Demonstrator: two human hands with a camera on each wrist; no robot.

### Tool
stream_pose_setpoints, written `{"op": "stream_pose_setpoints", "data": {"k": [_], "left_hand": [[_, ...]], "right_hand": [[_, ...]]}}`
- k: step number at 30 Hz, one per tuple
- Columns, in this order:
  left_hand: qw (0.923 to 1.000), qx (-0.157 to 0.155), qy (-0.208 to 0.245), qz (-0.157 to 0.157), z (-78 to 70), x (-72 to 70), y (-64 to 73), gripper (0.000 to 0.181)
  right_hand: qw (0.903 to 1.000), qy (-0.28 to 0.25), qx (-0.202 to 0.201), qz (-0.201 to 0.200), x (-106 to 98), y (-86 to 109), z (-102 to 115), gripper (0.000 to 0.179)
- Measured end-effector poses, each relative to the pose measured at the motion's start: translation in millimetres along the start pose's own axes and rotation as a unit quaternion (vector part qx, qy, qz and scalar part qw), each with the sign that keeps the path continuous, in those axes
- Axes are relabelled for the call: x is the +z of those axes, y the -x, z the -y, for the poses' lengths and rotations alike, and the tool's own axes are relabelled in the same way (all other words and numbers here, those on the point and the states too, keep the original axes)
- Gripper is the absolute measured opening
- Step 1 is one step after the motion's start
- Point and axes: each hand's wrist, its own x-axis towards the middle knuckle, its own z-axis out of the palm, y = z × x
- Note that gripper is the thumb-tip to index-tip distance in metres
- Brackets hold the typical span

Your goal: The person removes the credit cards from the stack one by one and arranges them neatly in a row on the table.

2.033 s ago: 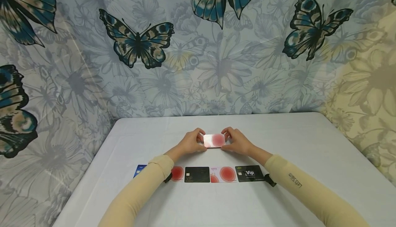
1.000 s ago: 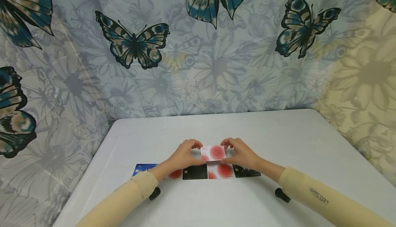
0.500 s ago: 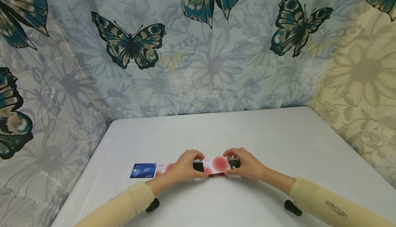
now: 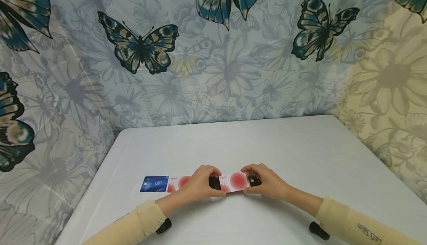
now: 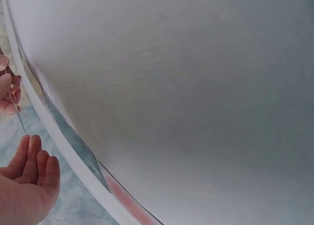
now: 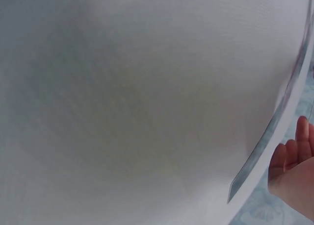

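Both hands hold up one white card with a red circle (image 4: 236, 182), pinched at its left and right ends. The left hand (image 4: 201, 182) has the left end, thumb low and fingers above. At the right end is the right hand (image 4: 269, 182) in a matching grip. In the left wrist view the card (image 5: 18, 114) appears edge-on between the two hands. It overlaps the row of cards on the table, hiding the one behind it. A black card (image 4: 214, 182) shows beside the left fingers, and a second black card (image 4: 255, 180) shows beside the right fingers.
Farther left in the row lie a blue VIP card (image 4: 154, 184) and a pink-and-white card (image 4: 178, 182), partly covered by the left hand. They lie on a white table (image 4: 283, 141). Behind it hangs a butterfly-print cloth (image 4: 233, 70).
From beyond the row, both hands have brought the card nearer the person and lower in view, over the row. In the last half second it has shifted only slightly.
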Motion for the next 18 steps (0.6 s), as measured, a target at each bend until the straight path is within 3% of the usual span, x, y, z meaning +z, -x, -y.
{"op": "stream_pose_setpoints", "data": {"k": [9, 18], "left_hand": [[0.9998, 0.013, -0.016, 0.005, -8.7, 8.8, -8.8, 0.049], [0.9990, 0.038, -0.022, 0.004, -20.8, 29.8, -28.2, 0.044]], "right_hand": [[1.0000, 0.001, -0.004, -0.003, -10, 7.0, -11, 0.053], [0.9998, 0.019, 0.006, -0.010, -28, 22.3, -29, 0.051]]}}
